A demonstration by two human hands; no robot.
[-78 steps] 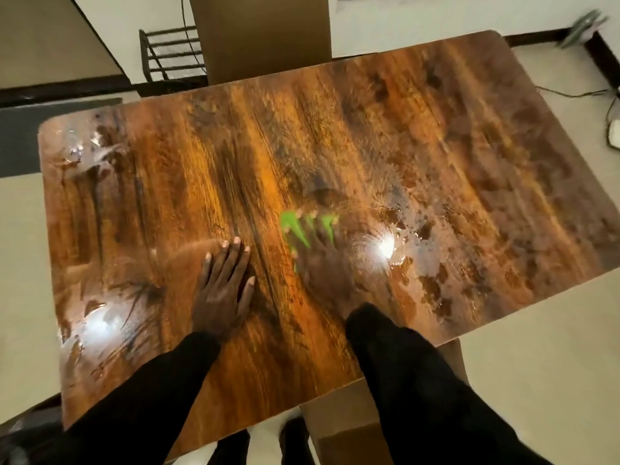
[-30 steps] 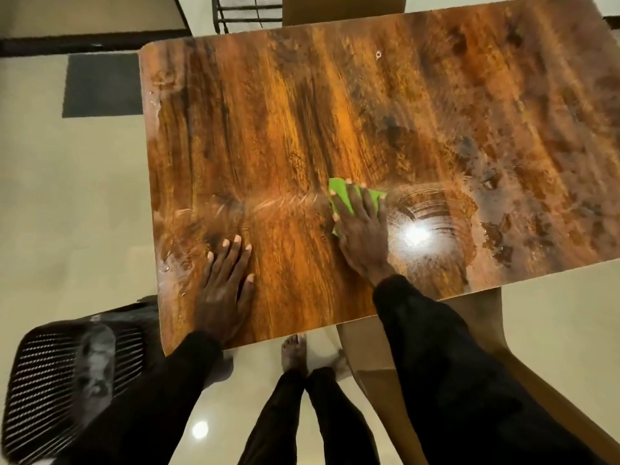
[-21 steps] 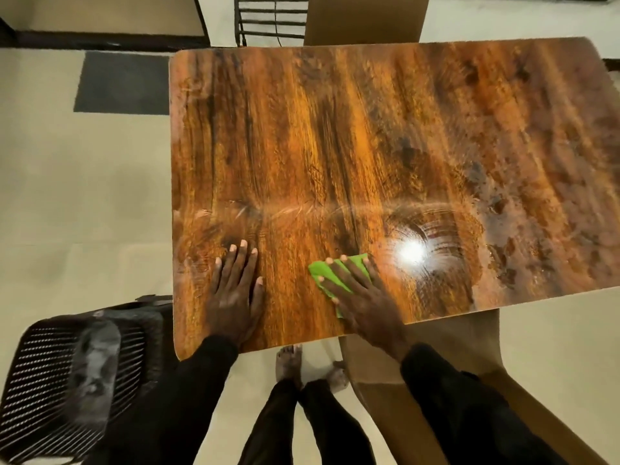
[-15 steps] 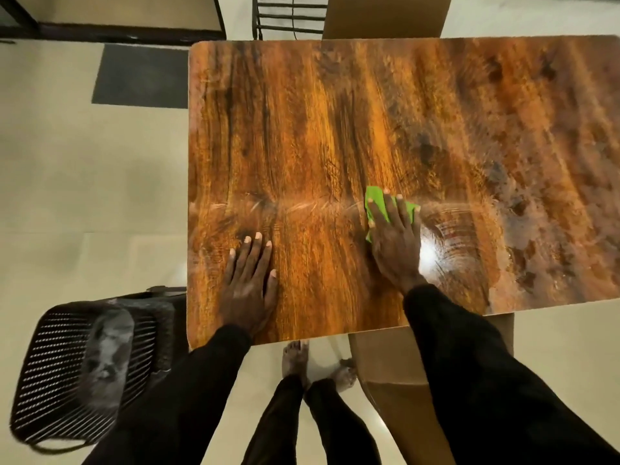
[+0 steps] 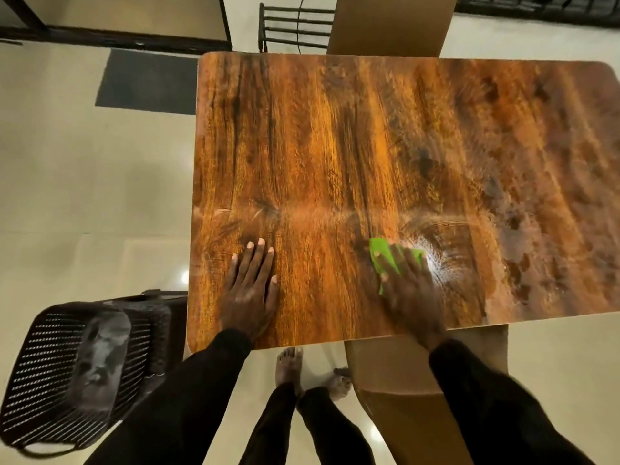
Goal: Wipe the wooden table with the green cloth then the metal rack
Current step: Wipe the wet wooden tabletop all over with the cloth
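Observation:
The wooden table (image 5: pixel 369 135) fills most of the head view, its top glossy with wet smears on the right half. My right hand (image 5: pixel 407 290) presses flat on the green cloth (image 5: pixel 380 255) near the table's front edge; only the cloth's far and left edges show past the fingers. My left hand (image 5: pixel 250 290) lies flat on the wood to the left, fingers spread, holding nothing. The black metal rack (image 5: pixel 295 28) stands on the floor beyond the table's far edge, partly hidden by the table.
A dark mesh chair (image 5: pixel 77 374) stands at the table's front left corner. A brown cardboard box (image 5: pixel 389 25) is behind the table and another brown box (image 5: pixel 402 391) under its front edge. A grey mat (image 5: pixel 147 82) lies on the tiled floor. My bare feet (image 5: pixel 292 367) are below.
My right hand has slid the green cloth back toward the front edge, leaving curved wet streaks. The left hand has stayed planted. The view has shifted slightly.

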